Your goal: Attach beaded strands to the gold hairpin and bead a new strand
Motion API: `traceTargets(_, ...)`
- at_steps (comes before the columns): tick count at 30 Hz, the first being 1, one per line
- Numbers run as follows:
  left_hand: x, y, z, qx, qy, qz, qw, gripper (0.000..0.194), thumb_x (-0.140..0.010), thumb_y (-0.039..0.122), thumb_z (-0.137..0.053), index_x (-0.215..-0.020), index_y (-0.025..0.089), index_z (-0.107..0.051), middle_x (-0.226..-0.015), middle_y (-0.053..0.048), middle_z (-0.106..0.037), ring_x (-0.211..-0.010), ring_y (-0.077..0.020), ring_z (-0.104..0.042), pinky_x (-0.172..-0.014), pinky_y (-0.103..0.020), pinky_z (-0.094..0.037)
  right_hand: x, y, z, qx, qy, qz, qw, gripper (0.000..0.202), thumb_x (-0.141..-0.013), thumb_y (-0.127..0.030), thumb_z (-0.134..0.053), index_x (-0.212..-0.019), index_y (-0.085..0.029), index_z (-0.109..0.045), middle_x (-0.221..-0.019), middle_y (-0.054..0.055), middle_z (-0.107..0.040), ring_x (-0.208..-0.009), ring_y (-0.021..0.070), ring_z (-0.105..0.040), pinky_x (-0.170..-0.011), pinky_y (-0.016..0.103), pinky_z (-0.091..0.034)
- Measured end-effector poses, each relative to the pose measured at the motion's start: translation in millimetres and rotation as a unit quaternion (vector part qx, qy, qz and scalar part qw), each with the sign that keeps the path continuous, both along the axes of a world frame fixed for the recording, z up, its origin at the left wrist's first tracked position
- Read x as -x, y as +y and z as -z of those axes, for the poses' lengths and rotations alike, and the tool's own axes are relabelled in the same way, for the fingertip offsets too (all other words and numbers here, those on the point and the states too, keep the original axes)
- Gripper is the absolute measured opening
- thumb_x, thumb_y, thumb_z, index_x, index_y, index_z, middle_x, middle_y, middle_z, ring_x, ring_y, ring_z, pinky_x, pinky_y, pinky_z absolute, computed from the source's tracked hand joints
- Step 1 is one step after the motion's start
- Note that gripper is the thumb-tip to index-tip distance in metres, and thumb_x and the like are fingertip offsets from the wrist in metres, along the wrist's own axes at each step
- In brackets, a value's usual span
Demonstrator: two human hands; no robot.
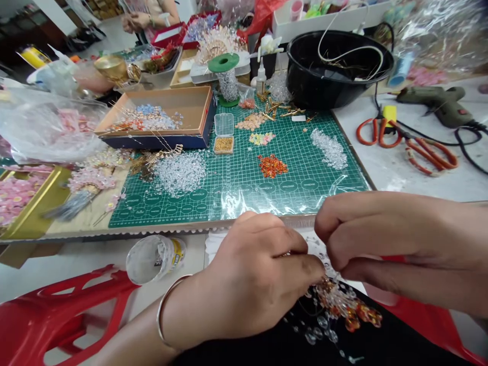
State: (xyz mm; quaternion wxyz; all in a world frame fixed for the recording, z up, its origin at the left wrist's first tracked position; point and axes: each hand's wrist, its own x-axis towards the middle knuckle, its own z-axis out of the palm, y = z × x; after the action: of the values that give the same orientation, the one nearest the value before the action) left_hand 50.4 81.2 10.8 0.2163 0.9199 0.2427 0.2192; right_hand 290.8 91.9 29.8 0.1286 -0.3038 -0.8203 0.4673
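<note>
My left hand (259,274), with a bangle at the wrist, is closed over one end of a beaded ornament (337,300) with clear and orange beads. The ornament hangs above the dark cloth on my lap, and strands of clear beads (320,330) trail below it. Just to the right, my right hand (389,249) has its fingers pinched together close to the left fingertips. Whatever is between those fingers is hidden. Beyond the hands, a green cutting mat (236,195) bears piles of orange beads (273,165) and clear beads (181,173).
A cardboard box (152,137) of beads, a small case of gold beads (223,145) and a wire spool (224,63) stand on the table. At right are a black basin (316,76), pliers (427,150) and a glue gun (438,101). Red stools (110,300) are below; another person (148,18) is behind.
</note>
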Motion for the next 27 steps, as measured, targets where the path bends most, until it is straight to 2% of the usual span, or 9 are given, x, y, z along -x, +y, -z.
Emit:
traceTargets(4, -2, 8, 1.8, 0.046, -0.05, 0.016, 0.998, 0.016, -0.094, 0.02, -0.059, -0.09, 0.018, -0.074, -0.088, -0.003, -0.075, -0.077, -0.0154, -0.062, -0.075, -0.034, -0.045, 1, 8, 5.6, 0.0, 0.009, 0.042, 0.999, 0.015, -0.093, -0.026, -0.055, -0.083, -0.025, -0.065, -0.085, 0.001, -0.063, -0.07, 0.015, -0.06, -0.059, 0.028, -0.045)
traceTargets(9, -3, 17, 4.6, 0.112, -0.091, 0.034, 0.989, 0.016, -0.096, 0.019, -0.058, -0.092, 0.015, -0.072, -0.085, -0.002, -0.076, -0.078, -0.013, -0.065, -0.08, -0.031, -0.045, -2, 23, 20.6, -0.161, 0.024, 0.116, 0.98, 0.019, -0.096, -0.026, -0.052, -0.079, -0.022, -0.058, -0.086, 0.003, -0.06, -0.079, 0.0155, -0.054, -0.067, 0.029, -0.042)
traceTargets(12, -2, 18, 3.1, 0.118, -0.098, 0.036, 0.988, 0.016, -0.096, 0.02, -0.057, -0.092, 0.017, -0.072, -0.087, -0.001, -0.077, -0.08, -0.0118, -0.066, -0.082, -0.03, -0.046, -6, 28, 29.6, -0.207, 0.05, 0.2, 0.956, 0.018, -0.096, -0.028, -0.054, -0.079, -0.022, -0.056, -0.084, 0.002, -0.055, -0.081, 0.0156, -0.051, -0.071, 0.031, -0.039)
traceTargets(14, -2, 18, 1.8, 0.112, -0.095, 0.036, 0.989, 0.016, -0.096, 0.019, -0.057, -0.092, 0.016, -0.072, -0.087, -0.002, -0.077, -0.079, -0.0119, -0.066, -0.081, -0.03, -0.046, -7, 25, 30.8, -0.157, 0.092, 0.269, 0.946, 0.018, -0.096, -0.032, -0.057, -0.081, -0.023, -0.059, -0.085, 0.002, -0.055, -0.08, 0.0153, -0.051, -0.069, 0.031, -0.038)
traceTargets(16, -3, 17, 1.1, 0.106, -0.081, 0.035, 0.99, 0.017, -0.096, 0.018, -0.056, -0.092, 0.015, -0.072, -0.086, -0.002, -0.076, -0.077, -0.0124, -0.065, -0.08, -0.032, -0.045, -5, 19, 27.4, -0.042, 0.174, 0.319, 0.931, 0.015, -0.094, -0.034, -0.06, -0.084, -0.024, -0.062, -0.089, 0.003, -0.06, -0.082, 0.0159, -0.055, -0.069, 0.029, -0.042)
traceTargets(18, -4, 17, 1.0, 0.098, -0.067, 0.032, 0.992, 0.019, -0.096, 0.017, -0.054, -0.091, 0.016, -0.072, -0.082, -0.002, -0.075, -0.073, -0.0127, -0.063, -0.077, -0.032, -0.045, -2, 12, 21.0, 0.096, 0.255, 0.317, 0.908, 0.012, -0.091, -0.035, -0.064, -0.086, -0.024, -0.066, -0.093, 0.005, -0.066, -0.087, 0.0197, -0.062, -0.072, 0.031, -0.049)
traceTargets(20, -5, 16, 1.4, 0.089, -0.058, 0.026, 0.994, 0.021, -0.097, 0.019, -0.053, -0.09, 0.017, -0.073, -0.079, -0.002, -0.074, -0.071, -0.0128, -0.061, -0.075, -0.032, -0.045, 3, 8, 14.3, 0.203, 0.318, 0.28, 0.883, 0.012, -0.089, -0.036, -0.067, -0.085, -0.025, -0.067, -0.081, 0.006, -0.067, -0.079, 0.0221, -0.066, -0.071, 0.035, -0.055)
traceTargets(23, -5, 15, 2.2, 0.078, -0.055, 0.016, 0.995, 0.023, -0.097, 0.021, -0.053, -0.089, 0.018, -0.075, -0.078, -0.003, -0.073, -0.071, -0.0133, -0.059, -0.074, -0.032, -0.044, 11, 8, 9.0, 0.306, 0.366, 0.243, 0.845, 0.012, -0.088, -0.032, -0.066, -0.079, -0.024, -0.067, -0.051, -0.002, -0.047, -0.051, 0.0141, -0.053, -0.054, 0.028, -0.052)
traceTargets(27, -4, 12, 3.1, 0.083, -0.055, 0.006, 0.995, 0.019, -0.094, 0.018, -0.058, -0.095, 0.021, -0.077, -0.078, -0.001, -0.072, -0.075, -0.0144, -0.057, -0.075, -0.033, -0.043, 22, 12, 16.9, 0.344, 0.379, 0.248, 0.822, 0.018, -0.086, -0.028, -0.064, -0.07, -0.02, -0.06, -0.05, -0.005, -0.027, -0.044, 0.0088, -0.034, -0.04, 0.02, -0.03)
